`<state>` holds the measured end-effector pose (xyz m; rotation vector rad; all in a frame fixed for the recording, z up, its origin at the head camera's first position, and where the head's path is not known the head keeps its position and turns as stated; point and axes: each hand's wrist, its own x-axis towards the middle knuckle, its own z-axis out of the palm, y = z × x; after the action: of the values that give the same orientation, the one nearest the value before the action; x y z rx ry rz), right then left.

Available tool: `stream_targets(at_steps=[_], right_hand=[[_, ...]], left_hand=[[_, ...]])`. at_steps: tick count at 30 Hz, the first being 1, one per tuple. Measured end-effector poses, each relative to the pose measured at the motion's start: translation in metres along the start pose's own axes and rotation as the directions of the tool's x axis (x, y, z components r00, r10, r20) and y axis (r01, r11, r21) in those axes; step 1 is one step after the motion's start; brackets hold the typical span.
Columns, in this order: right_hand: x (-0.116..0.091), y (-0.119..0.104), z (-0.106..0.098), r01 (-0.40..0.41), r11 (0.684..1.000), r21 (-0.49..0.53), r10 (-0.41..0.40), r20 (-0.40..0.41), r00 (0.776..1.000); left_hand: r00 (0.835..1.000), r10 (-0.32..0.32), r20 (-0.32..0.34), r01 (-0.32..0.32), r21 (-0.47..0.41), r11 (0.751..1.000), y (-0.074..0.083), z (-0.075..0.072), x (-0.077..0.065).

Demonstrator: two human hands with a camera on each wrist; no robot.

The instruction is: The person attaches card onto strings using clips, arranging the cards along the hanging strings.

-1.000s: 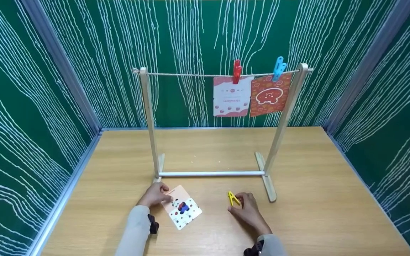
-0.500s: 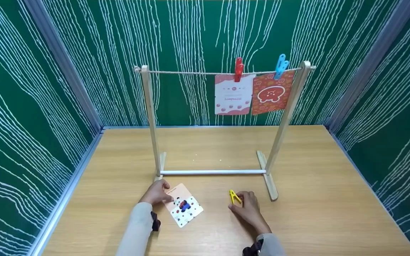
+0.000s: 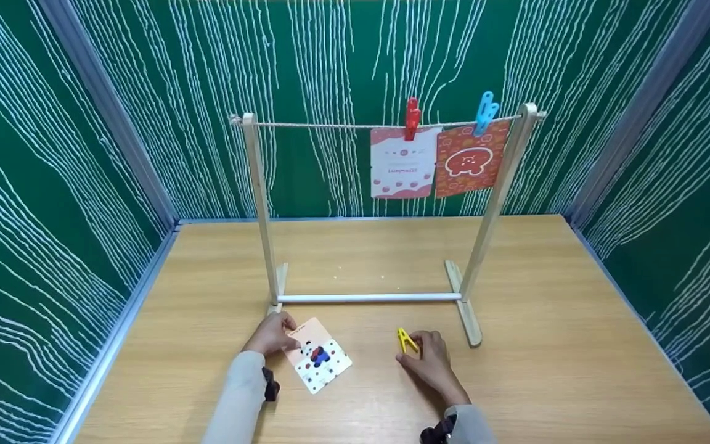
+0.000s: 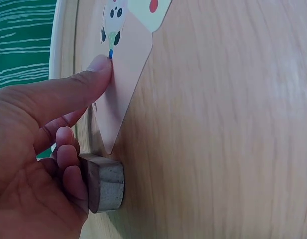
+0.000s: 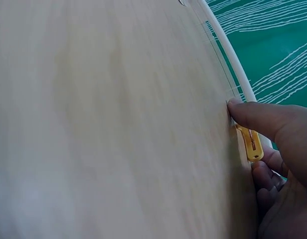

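Note:
My left hand [image 3: 270, 335] pinches a card [image 3: 324, 364] with a printed panda by one edge. In the left wrist view the thumb lies across the peach part of the card [image 4: 124, 74], with the other fingers curled beside it near a wooden foot. The card is close to the tabletop; whether it touches is hard to tell. My right hand [image 3: 432, 364] holds a yellow clothespin [image 3: 405, 342] between thumb and fingers, low over the table. Part of that clothespin [image 5: 252, 144] shows between the fingers in the right wrist view.
A wooden stand with a white crossbar [image 3: 367, 298] carries a string [image 3: 324, 126]. A red clothespin [image 3: 412, 120] holds a strawberry card [image 3: 401, 169] there; a blue clothespin [image 3: 485, 114] holds a red card [image 3: 469, 163]. Green walls enclose the table [image 3: 546, 296].

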<state>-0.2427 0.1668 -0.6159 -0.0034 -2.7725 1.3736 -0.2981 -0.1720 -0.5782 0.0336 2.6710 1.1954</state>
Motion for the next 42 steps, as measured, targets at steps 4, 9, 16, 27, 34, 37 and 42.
stream_targets(at_steps=[4, 9, 16, 27, 34, 37, 42], right_hand=[[0.0002, -0.0001, 0.0005, -0.015, 1.000, 0.004, 0.015, -0.006, 1.000], [0.0001, 0.0005, 0.0005, -0.011, 1.000, -0.004, 0.011, -0.006, 1.000], [-0.0005, 0.0010, 0.0005, -0.006, 1.000, 0.000, 0.006, -0.002, 1.000], [0.0005, 0.0010, -0.0008, 0.010, 1.000, 0.002, -0.010, 0.011, 1.000], [0.0001, 0.0001, -0.0034, -0.008, 1.000, -0.002, 0.008, 0.029, 1.000], [0.0006, -0.0008, -0.0036, -0.020, 1.000, -0.001, 0.020, 0.032, 0.999], [-0.0007, -0.0004, -0.0044, 0.009, 1.000, 0.018, -0.009, 0.030, 1.000]], left_hand=[[1.000, -0.023, 0.000, 0.023, 0.012, 1.000, 0.0012, -0.0002, -0.0007], [0.999, -0.040, -0.002, 0.041, 0.043, 0.998, 0.0024, -0.0001, -0.0015], [1.000, -0.020, -0.010, 0.020, 0.050, 0.999, 0.0027, 0.0009, -0.0010], [1.000, -0.016, 0.020, 0.017, -0.046, 0.999, -0.0017, -0.0024, -0.0030], [0.997, -0.051, 0.051, 0.056, -0.101, 0.993, -0.0026, -0.0054, -0.0042], [0.995, -0.079, 0.053, 0.085, -0.116, 0.990, -0.0019, -0.0063, -0.0049], [0.999, -0.031, 0.035, 0.036, -0.150, 0.988, -0.0024, -0.0083, -0.0065]])
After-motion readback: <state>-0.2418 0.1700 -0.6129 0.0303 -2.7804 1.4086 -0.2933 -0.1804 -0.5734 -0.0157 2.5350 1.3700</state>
